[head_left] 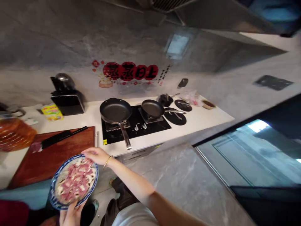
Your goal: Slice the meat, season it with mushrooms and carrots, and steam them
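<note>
A blue-and-white plate (53, 195) of sliced raw meat (78, 180) over pale slices is held in front of the counter, tilted. My left hand (71, 215) grips its near edge from below, thumb on the rim. My right hand (97, 156), with a gold bangle (108, 162) at the wrist, holds the far right rim; some of its fingers are hidden. Beside the plate is a brown cutting board (77, 139), bearing a cleaver (56, 139) and a small piece of meat (36, 147).
A large frying pan (116, 110) and a smaller pan (152, 108) sit on the black cooktop (138, 133), handles outward. Lids (175, 116) lie at right. A knife block (68, 103) and oil jug (15, 133) stand at left. A person's dark red sleeve (14, 213) shows lower left.
</note>
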### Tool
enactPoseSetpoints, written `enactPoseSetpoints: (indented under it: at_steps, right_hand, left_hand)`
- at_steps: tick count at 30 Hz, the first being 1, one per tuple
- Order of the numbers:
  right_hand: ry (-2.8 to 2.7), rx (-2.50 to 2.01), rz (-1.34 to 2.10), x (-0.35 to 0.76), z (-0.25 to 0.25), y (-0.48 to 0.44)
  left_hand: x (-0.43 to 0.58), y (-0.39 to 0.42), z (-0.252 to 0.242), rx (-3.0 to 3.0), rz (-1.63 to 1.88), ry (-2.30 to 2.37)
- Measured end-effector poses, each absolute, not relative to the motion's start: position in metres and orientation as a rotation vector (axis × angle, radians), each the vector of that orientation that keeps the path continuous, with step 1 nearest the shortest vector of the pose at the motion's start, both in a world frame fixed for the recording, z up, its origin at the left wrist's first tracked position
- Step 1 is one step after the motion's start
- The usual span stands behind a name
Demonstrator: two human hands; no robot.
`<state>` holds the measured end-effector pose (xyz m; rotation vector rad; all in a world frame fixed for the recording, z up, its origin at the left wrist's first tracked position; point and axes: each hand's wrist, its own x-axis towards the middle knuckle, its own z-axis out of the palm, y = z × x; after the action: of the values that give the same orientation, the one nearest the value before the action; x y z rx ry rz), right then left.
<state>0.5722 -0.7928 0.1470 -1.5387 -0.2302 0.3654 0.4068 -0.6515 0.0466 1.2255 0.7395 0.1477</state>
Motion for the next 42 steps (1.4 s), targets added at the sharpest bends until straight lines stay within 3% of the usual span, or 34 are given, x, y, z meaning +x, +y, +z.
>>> enactPoseSetpoints:
  at_steps: [9,23,42]
  right_hand:
    - [-0.158,-1.218,0.622,0.612,0.129,-0.753]
    - [-0.574,-1.336,0.767,0.633,0.143,-0.652]
    - [-0.519,-1.346,0.844,0.646,0.133,-0.668]
  left_hand:
    - [0.396,-0.669,0.046,0.896,0.269,0.798]
    - [0.390,-0.676,0.047,0.685,0.502,0.920]
    - [0.406,-0.679,0.044,0.688,0.495,0.957]
